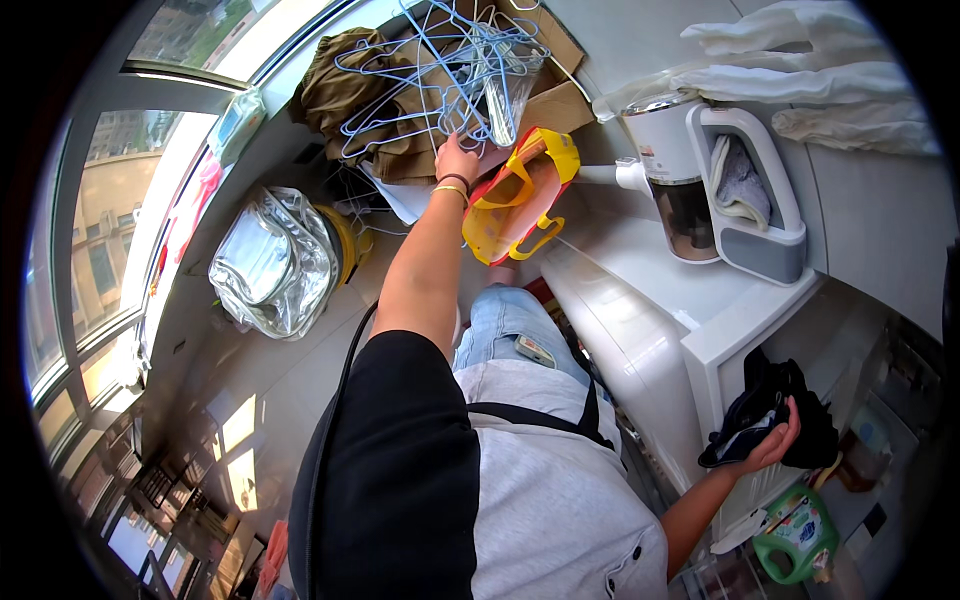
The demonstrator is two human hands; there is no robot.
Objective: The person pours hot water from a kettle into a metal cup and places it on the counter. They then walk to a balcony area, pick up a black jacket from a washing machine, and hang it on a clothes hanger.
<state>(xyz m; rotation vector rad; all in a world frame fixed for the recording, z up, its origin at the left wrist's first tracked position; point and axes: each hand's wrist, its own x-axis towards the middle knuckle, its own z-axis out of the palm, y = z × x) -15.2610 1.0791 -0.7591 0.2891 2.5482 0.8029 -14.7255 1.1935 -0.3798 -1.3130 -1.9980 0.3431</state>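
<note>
My left hand (456, 160) reaches into a tangle of blue wire clothes hangers (442, 75) at the top; its fingertips are at the hangers' lower edge, and whether they grip one is hard to see. Brown cloth (345, 71) lies under the hangers, beside a cardboard box (559, 109). A yellow and red bag (551, 161) stands open just right of my left wrist. At the lower right my right hand (776, 442) holds a bundle of black cloth (806, 420) against its palm, by a white cabinet.
A cordless vacuum cleaner (675, 187) stands on a white ledge (637, 262) at the right, near hanging white cloths (810, 82). A clear plastic-covered silvery bag (274, 262) sits on the floor at the left, under the windows. A green detergent bottle (795, 532) is at the lower right.
</note>
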